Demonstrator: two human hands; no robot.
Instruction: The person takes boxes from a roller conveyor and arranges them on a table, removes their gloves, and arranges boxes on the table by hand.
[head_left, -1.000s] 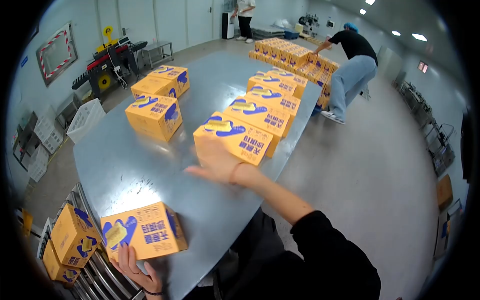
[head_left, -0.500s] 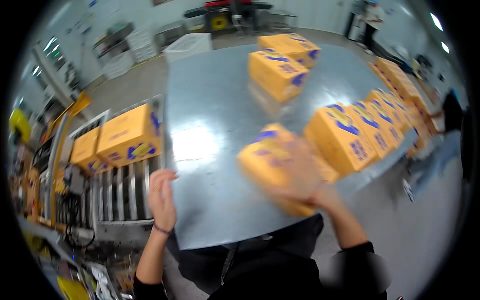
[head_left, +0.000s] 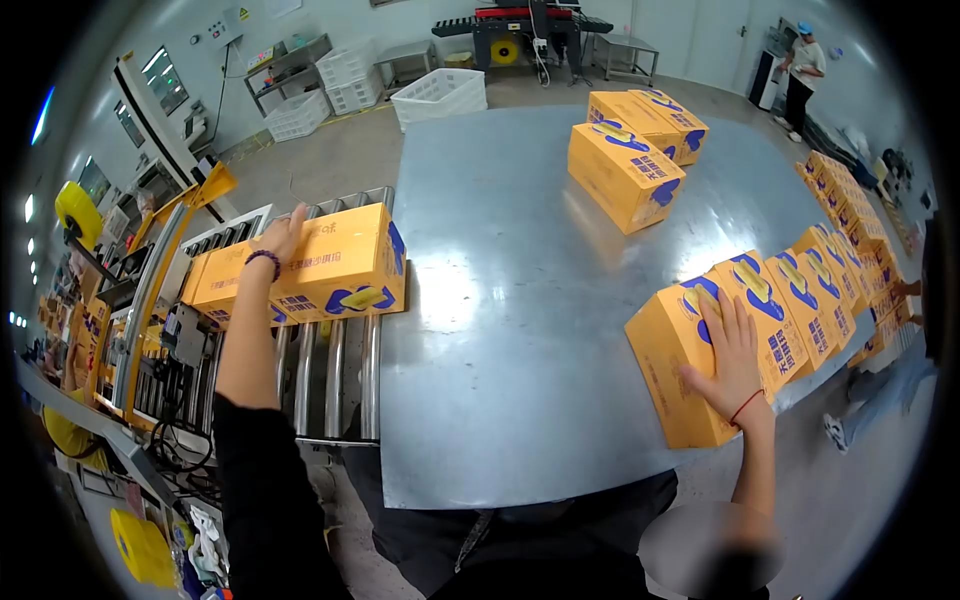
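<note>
From the head view, I noted the left hand (head_left: pixel 283 238), fingers close together, atop the conveyor cartons (head_left: pixel 345 258) on metal rollers (head_left: pixel 334 385). The right hand (head_left: pixel 735 360), fingers partly spread, touched the row's nearest carton (head_left: pixel 668 372) on the table (head_left: pixel 500 380). Cartons were orange-yellow, blue-patched, printed.

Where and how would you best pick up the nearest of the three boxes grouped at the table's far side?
I'd grip the nearest box by its two short ends, one hand on each, reaching from the near side. It is longer than wide, with open tabletop before it, while the other two boxes crowd its back.
</note>
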